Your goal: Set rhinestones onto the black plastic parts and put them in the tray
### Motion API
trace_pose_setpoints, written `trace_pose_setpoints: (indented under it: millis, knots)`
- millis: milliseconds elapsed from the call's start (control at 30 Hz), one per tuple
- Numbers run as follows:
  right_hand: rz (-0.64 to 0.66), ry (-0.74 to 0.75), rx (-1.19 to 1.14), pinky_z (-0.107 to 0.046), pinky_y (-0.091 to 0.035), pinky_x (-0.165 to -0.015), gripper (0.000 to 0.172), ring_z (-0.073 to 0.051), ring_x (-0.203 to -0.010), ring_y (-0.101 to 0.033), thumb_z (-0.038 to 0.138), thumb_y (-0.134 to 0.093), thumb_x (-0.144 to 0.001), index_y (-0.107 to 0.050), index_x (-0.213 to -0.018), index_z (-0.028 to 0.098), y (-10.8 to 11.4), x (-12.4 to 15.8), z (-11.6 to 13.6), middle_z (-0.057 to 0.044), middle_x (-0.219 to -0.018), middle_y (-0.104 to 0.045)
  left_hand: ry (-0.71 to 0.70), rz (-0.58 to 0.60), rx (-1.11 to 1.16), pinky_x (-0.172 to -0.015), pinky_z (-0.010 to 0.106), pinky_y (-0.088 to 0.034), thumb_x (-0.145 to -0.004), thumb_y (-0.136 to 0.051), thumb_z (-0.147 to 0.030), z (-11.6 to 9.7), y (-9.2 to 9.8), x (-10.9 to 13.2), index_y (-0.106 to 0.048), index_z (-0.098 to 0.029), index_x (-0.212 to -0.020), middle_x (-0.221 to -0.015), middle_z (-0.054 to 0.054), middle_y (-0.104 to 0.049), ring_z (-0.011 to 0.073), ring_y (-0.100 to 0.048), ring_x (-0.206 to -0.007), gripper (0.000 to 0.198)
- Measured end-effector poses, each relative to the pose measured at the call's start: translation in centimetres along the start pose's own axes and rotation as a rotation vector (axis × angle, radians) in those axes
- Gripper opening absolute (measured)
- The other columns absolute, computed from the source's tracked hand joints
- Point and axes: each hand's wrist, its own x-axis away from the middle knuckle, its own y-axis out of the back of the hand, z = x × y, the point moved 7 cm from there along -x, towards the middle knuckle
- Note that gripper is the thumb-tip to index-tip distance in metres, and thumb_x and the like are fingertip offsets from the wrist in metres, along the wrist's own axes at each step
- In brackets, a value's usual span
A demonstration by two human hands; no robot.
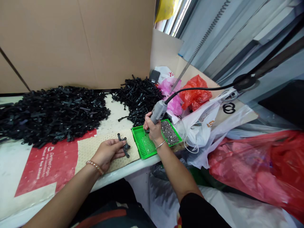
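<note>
My left hand (pixel 107 152) rests palm-up on a beige mesh mat (pixel 95 147) and holds a small black plastic part (pixel 124 146) at its fingertips. My right hand (pixel 153 128) grips a grey electric screwdriver (pixel 158 111) with its tip pointed down onto a green tray (pixel 142 144). A pile of small silver screws (pixel 169 132) fills the tray's right side. A black cable (pixel 197 89) and a coiled cord (pixel 201 42) run up from the screwdriver to the right.
Two heaps of black plastic parts lie at the back, a large heap (pixel 49 112) on the left and a smaller heap (pixel 137 93) behind the tray. Red, pink and white plastic bags (pixel 201 123) crowd the right. Cardboard walls (pixel 78 41) stand behind.
</note>
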Motion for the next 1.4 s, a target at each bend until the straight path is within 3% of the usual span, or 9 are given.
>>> trace_pose_setpoints:
  millis: [133, 233, 367, 533, 1000, 1233, 1400]
  knots:
    - [-0.045, -0.001, -0.021, -0.018, -0.035, -0.043, 0.036, -0.008, -0.039, -0.034, 0.038, -0.071, -0.074, -0.055, -0.1, 0.018, -0.1, 0.0, 1.4, 0.011, -0.049, -0.038, 0.001, -0.005, 0.008, -0.051, 0.019, -0.057, -0.087, -0.058, 0.0, 0.1, 0.1, 0.0, -0.061, -0.005, -0.076, -0.074, 0.01, -0.068, 0.0127, -0.065, -0.058, 0.012]
    - [-0.075, -0.021, -0.124, -0.018, -0.035, -0.045, 0.045, -0.008, -0.04, -0.031, 0.039, -0.068, -0.075, -0.053, -0.114, 0.022, -1.5, 0.7, 3.5, 0.012, -0.049, -0.033, -0.017, -0.006, 0.02, -0.051, 0.018, -0.057, -0.086, -0.06, 0.0, 0.2, 0.2, -0.3, -0.06, -0.006, -0.075, -0.074, 0.009, -0.068, 0.0122, -0.065, -0.058, 0.012]
    - [0.046, -0.107, -0.275, -0.019, -0.035, -0.047, 0.048, -0.008, -0.04, -0.027, 0.039, -0.065, -0.077, -0.051, -0.121, 0.024, -5.6, 2.8, 4.9, 0.012, -0.049, -0.03, -0.036, -0.007, 0.03, -0.051, 0.019, -0.056, -0.083, -0.063, 0.0, 0.4, 0.4, -0.5, -0.059, -0.007, -0.07, -0.07, 0.007, -0.067, 0.0107, -0.062, -0.054, 0.016]
    - [0.165, -0.19, -0.309, -0.019, -0.035, -0.047, 0.039, -0.007, -0.04, -0.029, 0.036, -0.067, -0.076, -0.055, -0.109, 0.019, -8.6, 4.9, 3.5, 0.011, -0.047, -0.034, -0.049, 0.011, 0.033, -0.051, 0.02, -0.056, -0.083, -0.064, -0.002, 0.3, 0.3, -0.4, -0.057, -0.007, -0.068, -0.069, 0.008, -0.066, 0.0117, -0.062, -0.054, 0.017]
    - [0.128, -0.216, -0.308, -0.019, -0.034, -0.045, 0.038, -0.008, -0.038, -0.03, 0.037, -0.07, -0.073, -0.051, -0.101, 0.019, -8.5, 5.0, 2.6, 0.011, -0.046, -0.035, -0.052, 0.006, 0.024, -0.05, 0.019, -0.055, -0.083, -0.064, -0.003, 0.1, 0.2, 0.0, -0.056, -0.009, -0.063, -0.063, 0.005, -0.063, 0.0103, -0.059, -0.051, 0.021]
    - [0.127, -0.23, -0.277, -0.02, -0.034, -0.046, 0.042, -0.008, -0.038, -0.029, 0.041, -0.071, -0.07, -0.049, -0.099, 0.02, -8.4, 5.1, 2.3, 0.012, -0.045, -0.035, -0.065, 0.019, 0.016, -0.05, 0.019, -0.054, -0.076, -0.072, -0.006, 0.2, 0.2, -0.2, -0.057, -0.009, -0.062, -0.06, 0.003, -0.061, 0.01, -0.058, -0.05, 0.02]
    - [0.131, -0.212, -0.276, -0.02, -0.034, -0.046, 0.04, -0.008, -0.039, -0.029, 0.039, -0.071, -0.072, -0.049, -0.099, 0.019, -8.4, 5.2, 2.2, 0.011, -0.046, -0.035, -0.064, 0.03, 0.013, -0.051, 0.02, -0.054, -0.075, -0.074, -0.009, 0.5, 0.3, -0.6, -0.058, -0.008, -0.066, -0.067, 0.006, -0.064, 0.0107, -0.059, -0.053, 0.018]
